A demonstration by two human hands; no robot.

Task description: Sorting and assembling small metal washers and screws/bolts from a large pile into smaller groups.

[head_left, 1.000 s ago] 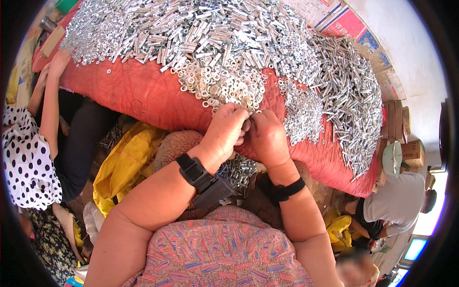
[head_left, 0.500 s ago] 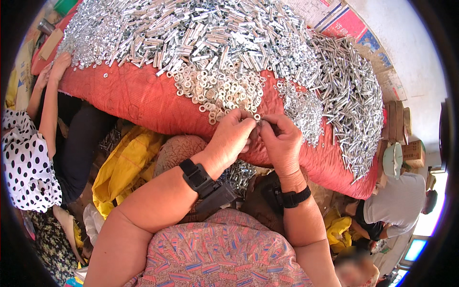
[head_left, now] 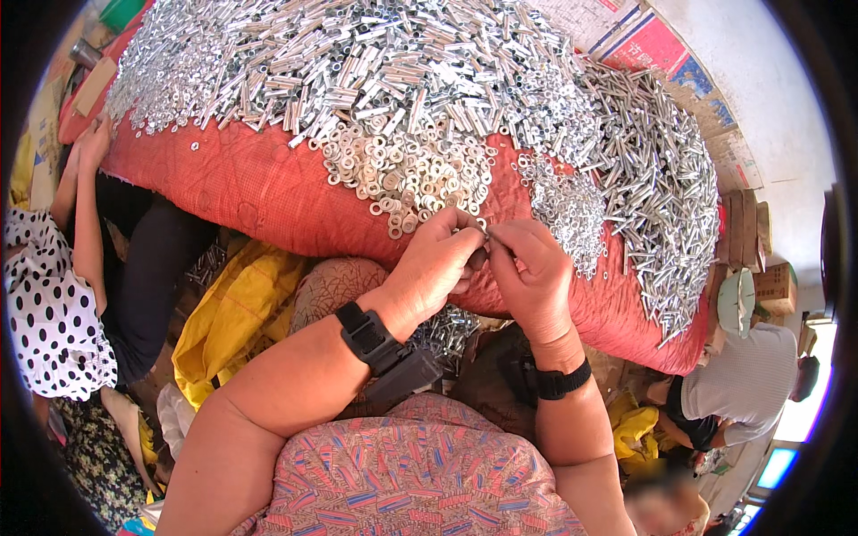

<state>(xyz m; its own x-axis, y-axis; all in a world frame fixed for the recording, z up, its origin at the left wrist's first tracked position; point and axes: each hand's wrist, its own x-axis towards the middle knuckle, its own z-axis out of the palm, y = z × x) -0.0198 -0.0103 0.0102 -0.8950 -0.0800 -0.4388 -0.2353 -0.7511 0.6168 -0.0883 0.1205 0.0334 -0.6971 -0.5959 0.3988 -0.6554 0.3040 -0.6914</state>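
Note:
My left hand (head_left: pixel 438 263) and my right hand (head_left: pixel 534 272) meet fingertip to fingertip at the near edge of a red woven cover (head_left: pixel 241 179). Both are closed in a pinch. What sits between the fingertips is small and mostly hidden. Just beyond my left hand lies a heap of flat metal washers (head_left: pixel 420 170). Small shiny nut-like rings (head_left: pixel 572 210) are piled beyond my right hand. Short metal tubes (head_left: pixel 384 67) make a broad heap farther back. At the right, thin metal bolts or pins (head_left: pixel 657 179) form another pile.
On the left sits a person in a spotted top (head_left: pixel 58 304), hands at the cover's edge. A yellow sack (head_left: pixel 237 313) lies below the cover. Another person in a grey shirt (head_left: pixel 742 380) is at far right, near cardboard boxes (head_left: pixel 776 288) and a pale green basin-like thing (head_left: pixel 736 302).
My right hand has turned slightly, its fingers now reaching over toward the left fingertips. The left hand barely shifts. The neighbour's hands at far left have drawn a little nearer their body.

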